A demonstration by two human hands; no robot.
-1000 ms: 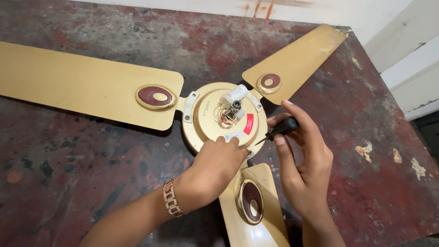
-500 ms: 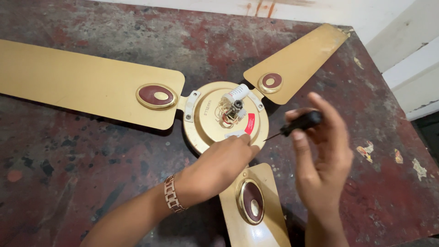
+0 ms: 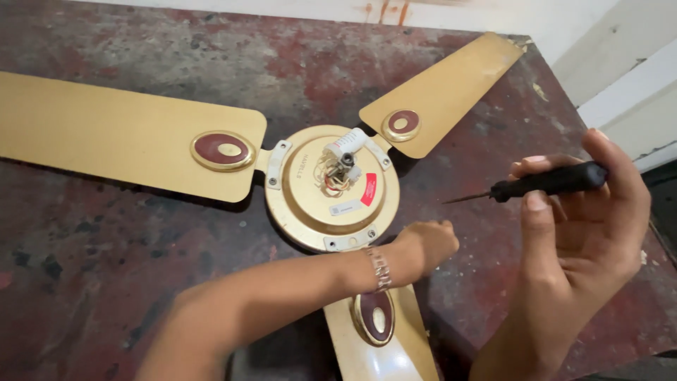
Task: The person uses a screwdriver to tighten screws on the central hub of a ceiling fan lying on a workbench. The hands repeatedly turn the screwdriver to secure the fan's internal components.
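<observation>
Fingers of my right hand (image 3: 585, 233) pinch a black-handled screwdriver (image 3: 546, 183), its thin tip pointing left, held in the air well apart from the gold three-blade ceiling fan (image 3: 331, 187) lying on the worn dark red table (image 3: 106, 275). My left hand (image 3: 423, 247) is curled in a loose fist, holding nothing, just beside the fan's round motor housing.
</observation>
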